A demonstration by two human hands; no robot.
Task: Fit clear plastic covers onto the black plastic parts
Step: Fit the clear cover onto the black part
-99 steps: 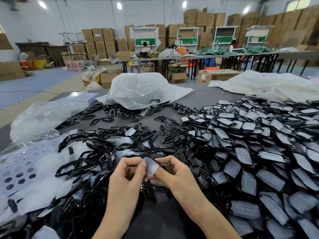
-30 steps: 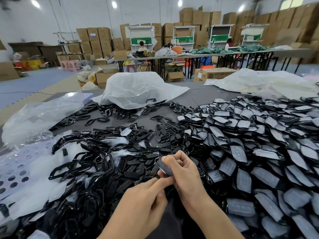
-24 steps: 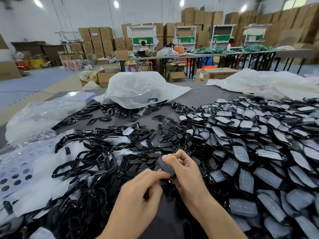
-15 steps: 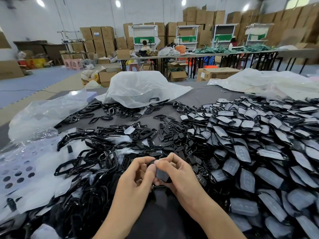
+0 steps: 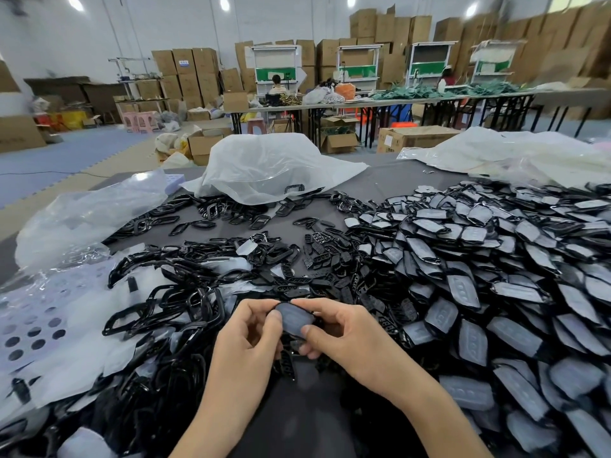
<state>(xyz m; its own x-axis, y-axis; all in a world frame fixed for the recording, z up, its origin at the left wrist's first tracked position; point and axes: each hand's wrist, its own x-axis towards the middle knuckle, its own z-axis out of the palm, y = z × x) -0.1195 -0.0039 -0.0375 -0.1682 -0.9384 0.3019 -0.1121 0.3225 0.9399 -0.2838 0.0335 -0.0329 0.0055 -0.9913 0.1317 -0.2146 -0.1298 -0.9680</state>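
Clear plastic cover (image 5: 295,319) seated on black part, pinched between left hand (image 5: 246,338) and right hand (image 5: 344,335) above tabletop (image 5: 390,185).

The left forearm (image 5: 215,418) and the right forearm (image 5: 429,408) rise bare from the bottom edge and converge toward the lower centre of the frame. The left hand (image 5: 249,335) sits just left of centre, fingers curled, its thumb tip pressing the left end of a small covered part (image 5: 294,320). The right hand (image 5: 347,335) faces it, index finger arched over the part's top edge and thumb pinching its lower right corner.
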